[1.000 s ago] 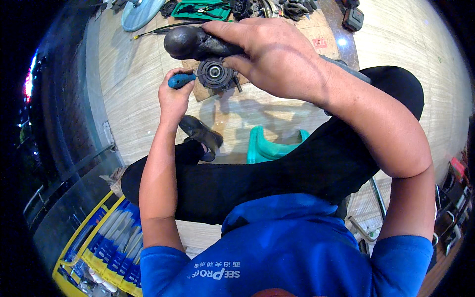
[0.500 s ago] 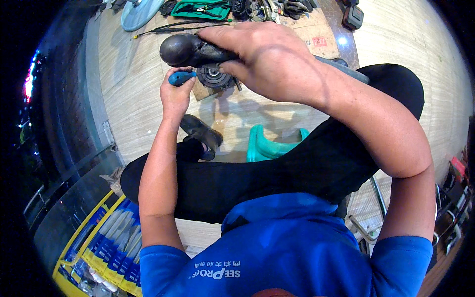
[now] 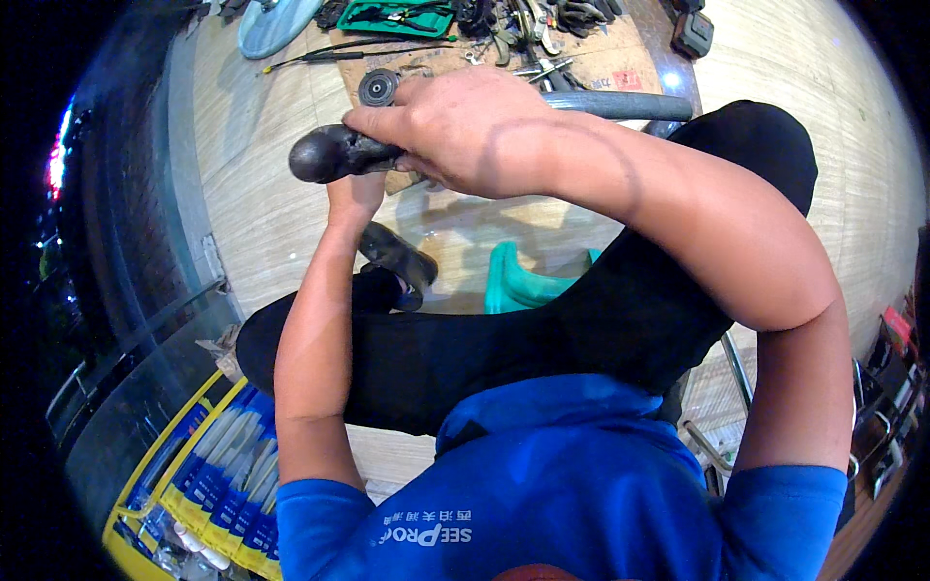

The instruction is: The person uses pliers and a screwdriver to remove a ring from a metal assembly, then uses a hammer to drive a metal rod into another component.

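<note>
My right hand point(image 3: 465, 131) is closed around a ball-peen hammer; its dark rounded head point(image 3: 320, 157) hangs over my left hand, and its grey handle point(image 3: 620, 105) sticks out to the right. Beneath the hammer head, my left hand point(image 3: 356, 197) shows only its back and wrist. Its fingers are covered, and so is the blue-handled tool it gripped half a second ago. A round dark part with concentric rings point(image 3: 379, 87) shows just beyond my right thumb. The ringed metal part by my left hand is mostly hidden under my right hand.
Pliers and other tools point(image 3: 547, 68) lie on a cardboard sheet point(image 3: 620, 63) at the far side. Beyond my hands are a green tray point(image 3: 392, 17) and a thin black cable point(image 3: 329, 56). A green plastic stool point(image 3: 518, 281) stands near my legs.
The hammer and my right hand have come nearer and slightly left, down over my left hand. The hammer now covers the blue-handled tool, and the handle's angle has changed.
</note>
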Motion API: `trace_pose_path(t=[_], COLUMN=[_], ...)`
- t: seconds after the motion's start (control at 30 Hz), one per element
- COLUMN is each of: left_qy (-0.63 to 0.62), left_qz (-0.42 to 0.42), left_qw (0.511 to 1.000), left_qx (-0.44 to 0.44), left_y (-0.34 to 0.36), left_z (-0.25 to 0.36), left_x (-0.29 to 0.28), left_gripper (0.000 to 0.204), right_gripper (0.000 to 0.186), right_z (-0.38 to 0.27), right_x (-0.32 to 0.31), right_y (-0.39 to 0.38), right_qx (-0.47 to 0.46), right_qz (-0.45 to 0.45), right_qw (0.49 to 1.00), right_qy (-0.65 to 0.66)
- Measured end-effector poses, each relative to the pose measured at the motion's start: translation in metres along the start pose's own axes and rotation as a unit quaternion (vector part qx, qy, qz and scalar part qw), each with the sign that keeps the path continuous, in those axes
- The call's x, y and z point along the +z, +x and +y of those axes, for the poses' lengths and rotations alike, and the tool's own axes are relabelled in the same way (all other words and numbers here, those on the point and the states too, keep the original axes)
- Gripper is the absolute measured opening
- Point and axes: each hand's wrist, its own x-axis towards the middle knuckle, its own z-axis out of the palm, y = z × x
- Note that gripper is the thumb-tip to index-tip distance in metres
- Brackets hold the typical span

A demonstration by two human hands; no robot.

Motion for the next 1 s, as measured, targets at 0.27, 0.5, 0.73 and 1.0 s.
trace_pose_path(t=[0.27,0.5,0.73,1.0], left_qy=[-0.094,-0.111,-0.1,-0.146], left_qz=[0.025,0.009,0.013,0.014], left_qw=[0.995,0.994,0.995,0.988], left_qx=[0.032,0.007,0.013,0.037], left_y=[0.0,-0.002,-0.002,0.001], left_z=[0.012,0.016,0.019,0.029], left_x=[0.005,0.003,0.001,0.0], left_gripper=[0.029,0.036,0.033,0.035], right_gripper=[0.051,0.037,0.052,0.045], right_z=[0.002,0.004,0.0,0.002], right_x=[0.004,0.015,0.006,0.01], right_y=[0.009,0.01,0.012,0.012], right_qx=[-0.002,-0.023,0.001,0.0], right_qz=[-0.007,0.04,-0.02,0.017], right_qw=[1.0,0.999,1.0,1.0], right_qy=[-0.003,-0.005,-0.008,-0.013])
